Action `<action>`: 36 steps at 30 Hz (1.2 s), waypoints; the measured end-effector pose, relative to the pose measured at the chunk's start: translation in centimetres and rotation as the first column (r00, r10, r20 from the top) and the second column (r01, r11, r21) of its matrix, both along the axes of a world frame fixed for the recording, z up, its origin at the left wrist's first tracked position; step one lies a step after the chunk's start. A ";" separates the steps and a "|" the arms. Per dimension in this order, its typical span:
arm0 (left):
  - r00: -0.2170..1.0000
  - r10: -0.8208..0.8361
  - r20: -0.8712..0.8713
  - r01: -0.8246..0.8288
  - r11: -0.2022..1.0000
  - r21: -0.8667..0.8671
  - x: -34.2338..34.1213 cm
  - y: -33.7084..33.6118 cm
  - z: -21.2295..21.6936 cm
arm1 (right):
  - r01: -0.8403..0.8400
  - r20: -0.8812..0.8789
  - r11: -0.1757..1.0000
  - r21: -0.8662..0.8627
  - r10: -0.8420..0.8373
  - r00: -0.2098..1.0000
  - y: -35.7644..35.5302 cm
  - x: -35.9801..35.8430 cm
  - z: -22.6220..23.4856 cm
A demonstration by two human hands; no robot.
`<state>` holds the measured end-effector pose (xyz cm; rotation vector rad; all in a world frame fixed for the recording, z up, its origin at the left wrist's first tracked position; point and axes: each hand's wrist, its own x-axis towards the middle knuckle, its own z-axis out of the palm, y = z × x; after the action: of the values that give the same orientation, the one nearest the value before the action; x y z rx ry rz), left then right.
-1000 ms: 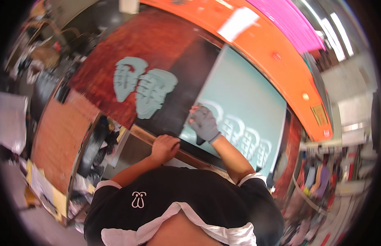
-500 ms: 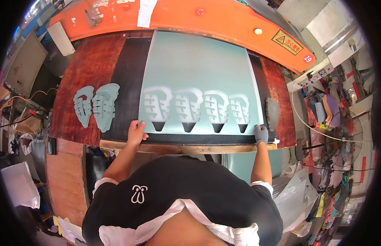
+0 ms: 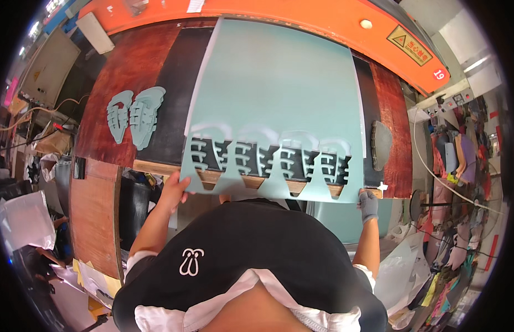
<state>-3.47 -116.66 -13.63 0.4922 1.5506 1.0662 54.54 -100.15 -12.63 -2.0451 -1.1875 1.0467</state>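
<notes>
My bare left hand [image 3: 173,191] grips the near left corner of a large pale green sheet [image 3: 279,83]. At the near right corner, my right hand [image 3: 368,205], in a grey glove, pinches the same sheet. A row of several slotted, pointed cut-outs runs along the sheet's near end, with the dark board and wooden edge showing through them. This near end hangs out past the table's wooden front edge [image 3: 157,167], while the far end lies on the black board [image 3: 182,72]. A white layer shows along the sheet's sides.
Two stacks of pale green cut pieces, one narrower [image 3: 118,119] and one wider [image 3: 145,119], lie on the reddish-brown board [image 3: 132,61] at left. A grey curved piece [image 3: 382,145] rests at right. An orange machine beam [image 3: 323,22] spans the far side.
Both hands have drawn the sheet toward me, bringing its near end past the table's front edge. The cut-outs now show the board and edge beneath instead of mostly white. The view has shifted.
</notes>
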 end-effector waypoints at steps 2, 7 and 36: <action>0.997 -0.037 0.065 0.038 0.999 -0.023 -0.2 -1.3 -0.7 | -0.032 -0.102 0.999 -0.017 0.030 0.994 -1.3 1.0 0.0; 0.682 0.042 -0.730 0.196 0.951 0.238 -2.2 1.1 -3.1 | -0.311 0.404 0.946 0.097 0.248 0.880 0.9 0.8 -0.2; 0.165 -0.047 -0.985 0.262 0.965 -0.002 -2.9 17.8 -3.7 | -0.263 0.835 0.923 0.281 -0.101 0.540 15.6 0.7 3.2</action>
<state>-6.41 -98.83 -17.29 1.7275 2.4569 0.6395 55.20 -84.51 -9.46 -2.1943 -1.7781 -0.2884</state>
